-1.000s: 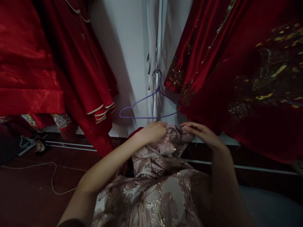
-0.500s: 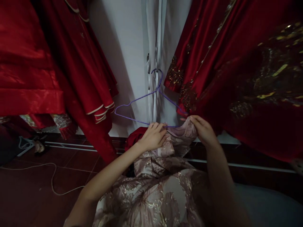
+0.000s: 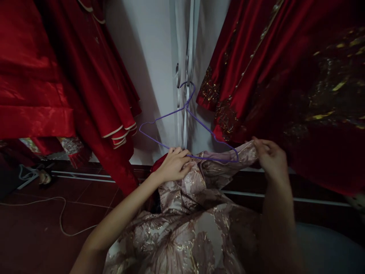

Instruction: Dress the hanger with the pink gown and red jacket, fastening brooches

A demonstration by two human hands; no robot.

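A purple wire hanger (image 3: 170, 113) stands upright in front of the pale wall, its hook at a white vertical pole. My left hand (image 3: 175, 164) is closed over the hanger's bottom bar together with the top of a pinkish dress (image 3: 199, 228) with gold patterning. Pinched in my right hand (image 3: 269, 156) is the dress's shoulder edge, stretched out to the right past the hanger's right corner. That corner shows in front of the cloth. The rest of the dress spreads down toward me.
Red garments (image 3: 114, 95) hang on the left, and red ones with gold trim (image 3: 228, 87) on the right. A white cable (image 3: 61, 219) crosses the tiled floor. Low white rails (image 3: 85, 176) run near the floor by the wall (image 3: 142, 23).
My right hand has moved right, drawing the dress's shoulder outward, and the hanger's right corner now shows. My left hand has shifted slightly left along with the bunched cloth.
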